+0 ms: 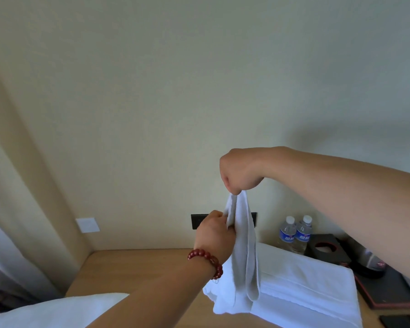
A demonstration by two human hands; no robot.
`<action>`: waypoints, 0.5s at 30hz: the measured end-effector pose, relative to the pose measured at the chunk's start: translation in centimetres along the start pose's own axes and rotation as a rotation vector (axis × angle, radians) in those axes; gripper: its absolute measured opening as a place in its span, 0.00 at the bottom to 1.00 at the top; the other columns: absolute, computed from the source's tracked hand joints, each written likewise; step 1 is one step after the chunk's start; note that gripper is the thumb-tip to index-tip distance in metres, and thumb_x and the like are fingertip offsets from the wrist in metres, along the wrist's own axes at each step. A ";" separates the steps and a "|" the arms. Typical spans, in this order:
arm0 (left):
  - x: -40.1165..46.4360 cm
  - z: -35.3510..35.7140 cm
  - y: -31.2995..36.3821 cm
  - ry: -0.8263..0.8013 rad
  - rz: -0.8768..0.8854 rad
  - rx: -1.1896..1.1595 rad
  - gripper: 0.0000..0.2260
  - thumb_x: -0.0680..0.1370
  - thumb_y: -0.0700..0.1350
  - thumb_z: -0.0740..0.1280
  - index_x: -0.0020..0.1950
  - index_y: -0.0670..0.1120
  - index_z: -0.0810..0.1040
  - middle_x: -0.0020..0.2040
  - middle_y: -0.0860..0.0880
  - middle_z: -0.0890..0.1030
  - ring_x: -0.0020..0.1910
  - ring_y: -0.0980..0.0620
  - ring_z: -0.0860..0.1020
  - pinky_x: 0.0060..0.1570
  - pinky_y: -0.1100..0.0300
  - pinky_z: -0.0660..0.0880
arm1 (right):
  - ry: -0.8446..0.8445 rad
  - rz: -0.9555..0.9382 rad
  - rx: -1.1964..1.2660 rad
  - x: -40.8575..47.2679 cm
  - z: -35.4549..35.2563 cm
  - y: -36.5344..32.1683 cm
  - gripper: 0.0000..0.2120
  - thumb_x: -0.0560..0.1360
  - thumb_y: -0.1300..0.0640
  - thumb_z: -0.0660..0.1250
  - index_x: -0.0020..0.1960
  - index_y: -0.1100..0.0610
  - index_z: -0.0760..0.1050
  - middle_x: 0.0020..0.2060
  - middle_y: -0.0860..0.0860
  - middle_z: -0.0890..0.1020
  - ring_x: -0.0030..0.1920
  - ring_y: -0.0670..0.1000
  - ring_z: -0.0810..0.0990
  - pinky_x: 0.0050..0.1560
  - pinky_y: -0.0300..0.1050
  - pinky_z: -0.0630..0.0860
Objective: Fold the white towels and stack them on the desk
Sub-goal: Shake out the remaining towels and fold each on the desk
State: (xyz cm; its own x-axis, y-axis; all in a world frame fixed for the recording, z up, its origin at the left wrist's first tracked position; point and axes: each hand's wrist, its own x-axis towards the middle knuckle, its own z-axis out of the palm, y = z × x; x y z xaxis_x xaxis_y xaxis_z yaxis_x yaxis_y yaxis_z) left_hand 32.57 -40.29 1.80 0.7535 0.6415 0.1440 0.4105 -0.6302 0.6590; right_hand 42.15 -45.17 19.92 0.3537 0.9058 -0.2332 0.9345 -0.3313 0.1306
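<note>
Centrally: right hand pinches hanging white towel top; left hand grips its edge, above folded towels on desk.

Bare forearms; red bead bracelet on left wrist.

Two clear plastic water bottles with white caps and blue labels stand side by side against a plain cream wall. Just left of the bottles, a dark rectangular panel is mounted on the wall. Farther left of the bottles, a white square plate sits on the wall. Right of the bottles is a black box with a round red-rimmed opening, beside a dark tray. Pale curtains hang far left of the bottles.
</note>
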 end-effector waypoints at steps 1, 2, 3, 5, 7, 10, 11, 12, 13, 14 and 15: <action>0.2 -0.1 -0.3 -0.011 -0.024 -0.015 0.13 0.76 0.41 0.60 0.31 0.48 0.65 0.37 0.51 0.72 0.34 0.52 0.71 0.32 0.62 0.64 | 0.012 0.004 0.018 0.0 -0.2 0.2 0.14 0.72 0.63 0.65 0.55 0.67 0.79 0.34 0.61 0.75 0.32 0.49 0.63 0.27 0.39 0.57; 0.3 -0.3 -0.6 -0.012 -0.051 -0.032 0.14 0.77 0.42 0.60 0.31 0.49 0.66 0.38 0.50 0.73 0.36 0.50 0.72 0.34 0.60 0.66 | 0.023 0.005 0.025 -0.1 -0.4 0.3 0.15 0.72 0.63 0.65 0.57 0.67 0.79 0.43 0.66 0.79 0.32 0.49 0.63 0.27 0.39 0.57; 0.4 -0.6 -0.9 -0.013 -0.081 -0.042 0.15 0.78 0.44 0.61 0.31 0.50 0.67 0.38 0.49 0.74 0.38 0.49 0.73 0.36 0.59 0.67 | 0.029 0.006 0.021 0.0 -0.5 0.3 0.15 0.72 0.64 0.65 0.57 0.68 0.78 0.52 0.65 0.80 0.32 0.48 0.61 0.26 0.39 0.56; 0.7 -0.7 -1.8 -0.006 -0.069 0.015 0.14 0.80 0.50 0.62 0.35 0.50 0.71 0.42 0.48 0.77 0.43 0.48 0.76 0.41 0.57 0.72 | 0.029 0.002 -0.009 -0.3 -0.8 0.5 0.16 0.72 0.64 0.64 0.58 0.68 0.78 0.58 0.62 0.79 0.31 0.48 0.60 0.26 0.39 0.56; 0.7 -0.2 -3.1 -0.034 -0.052 0.185 0.12 0.81 0.53 0.62 0.45 0.47 0.77 0.47 0.48 0.78 0.49 0.48 0.77 0.47 0.56 0.75 | 0.040 0.001 -0.016 -0.5 -1.2 0.8 0.16 0.72 0.64 0.64 0.58 0.68 0.78 0.58 0.62 0.79 0.32 0.47 0.61 0.27 0.40 0.56; 0.5 0.4 -6.0 -0.071 -0.195 0.237 0.12 0.82 0.53 0.61 0.47 0.45 0.77 0.46 0.49 0.79 0.46 0.50 0.78 0.47 0.57 0.77 | 0.076 0.015 -0.006 -0.9 -2.3 1.4 0.16 0.72 0.63 0.64 0.58 0.67 0.78 0.57 0.61 0.79 0.34 0.47 0.62 0.27 0.40 0.57; 0.3 0.4 -6.9 -0.062 -0.246 0.240 0.12 0.82 0.52 0.61 0.43 0.47 0.75 0.43 0.50 0.79 0.42 0.50 0.78 0.43 0.58 0.76 | 0.082 0.021 0.002 -1.1 -2.5 1.6 0.16 0.72 0.63 0.64 0.58 0.67 0.78 0.58 0.61 0.79 0.35 0.47 0.63 0.27 0.40 0.57; 0.4 0.3 -7.6 -0.044 -0.275 0.259 0.13 0.83 0.51 0.60 0.41 0.48 0.74 0.41 0.51 0.79 0.40 0.51 0.77 0.41 0.58 0.75 | 0.085 0.026 0.008 -1.2 -2.6 1.7 0.16 0.72 0.63 0.65 0.58 0.67 0.78 0.58 0.61 0.79 0.35 0.47 0.63 0.27 0.40 0.57; 0.4 0.3 -8.2 -0.035 -0.282 0.274 0.12 0.83 0.50 0.59 0.41 0.48 0.74 0.41 0.51 0.78 0.41 0.51 0.77 0.41 0.58 0.75 | 0.084 0.032 0.011 -1.2 -2.6 1.9 0.16 0.72 0.63 0.65 0.58 0.67 0.78 0.58 0.61 0.79 0.35 0.47 0.63 0.27 0.39 0.57; 0.5 0.3 -8.6 -0.043 -0.284 0.287 0.11 0.82 0.49 0.60 0.42 0.48 0.74 0.43 0.51 0.78 0.43 0.51 0.77 0.42 0.58 0.75 | 0.085 0.036 0.013 -1.1 -2.4 1.9 0.15 0.72 0.63 0.65 0.57 0.67 0.78 0.58 0.61 0.79 0.36 0.47 0.63 0.28 0.40 0.57; 0.4 0.4 -8.8 -0.064 -0.289 0.272 0.09 0.81 0.49 0.61 0.44 0.48 0.75 0.45 0.51 0.77 0.44 0.52 0.77 0.42 0.59 0.74 | 0.087 0.035 0.019 -1.0 -2.2 2.0 0.15 0.72 0.63 0.65 0.56 0.67 0.78 0.57 0.61 0.79 0.36 0.48 0.64 0.28 0.40 0.57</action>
State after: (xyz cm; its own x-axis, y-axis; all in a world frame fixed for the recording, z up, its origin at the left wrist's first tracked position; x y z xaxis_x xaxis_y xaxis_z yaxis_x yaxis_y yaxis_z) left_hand 29.48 -34.66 -4.21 0.6139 0.7862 -0.0708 0.7248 -0.5260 0.4449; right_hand 43.54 -46.14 22.49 0.3824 0.9126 -0.1445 0.9223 -0.3676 0.1191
